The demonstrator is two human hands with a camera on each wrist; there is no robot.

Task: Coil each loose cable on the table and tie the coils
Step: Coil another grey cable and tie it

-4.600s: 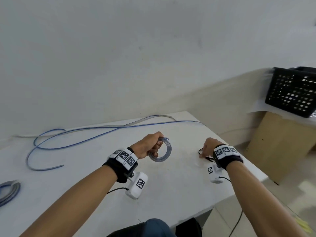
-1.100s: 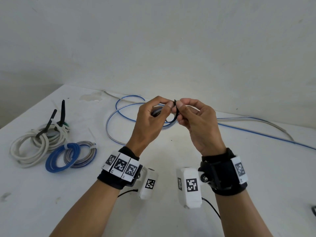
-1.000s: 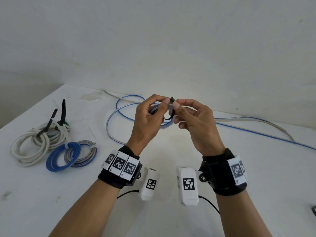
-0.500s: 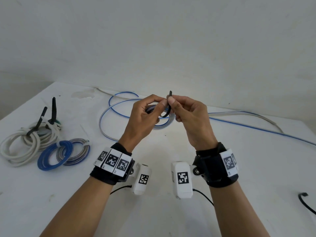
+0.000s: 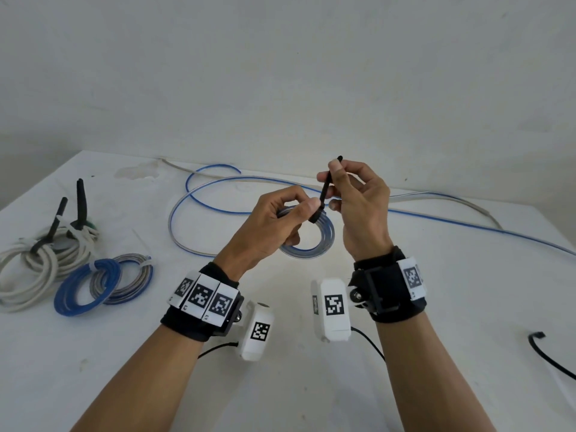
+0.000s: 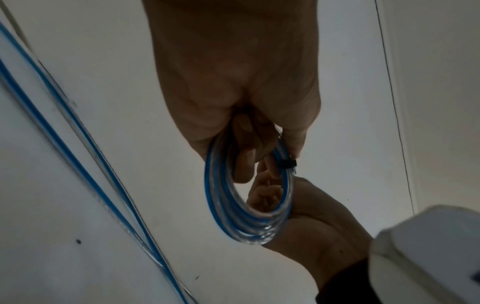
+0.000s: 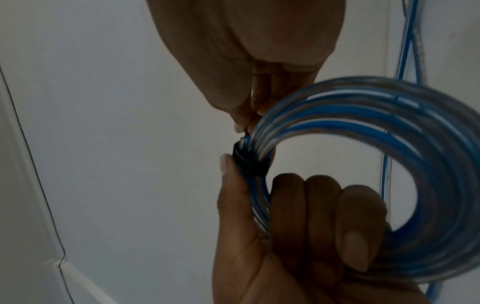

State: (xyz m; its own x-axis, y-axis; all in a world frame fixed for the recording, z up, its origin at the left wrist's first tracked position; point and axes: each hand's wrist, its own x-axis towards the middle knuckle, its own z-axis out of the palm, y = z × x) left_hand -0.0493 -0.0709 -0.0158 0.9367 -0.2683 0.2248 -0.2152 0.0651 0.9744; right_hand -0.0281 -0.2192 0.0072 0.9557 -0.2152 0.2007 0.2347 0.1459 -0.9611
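Our left hand (image 5: 274, 226) curls its fingers round the small coil of clear-and-blue cable (image 5: 314, 241), held above the white table (image 5: 311, 385), while our right hand (image 5: 361, 210) pinches the thin black plastic cable tie (image 5: 325, 188) wrapped round it.

White table (image 5: 311, 385), tied coils (image 5: 103, 282), loose cable (image 5: 467, 224), perhaps another black tie (image 5: 548, 357)

A plain off-white wall (image 5: 280, 73) fills the upper half of the head view, unmarked but for faint smudges. Below it a white worktop (image 5: 93, 353) shows a pale stain near its far edge. Light is soft and even.
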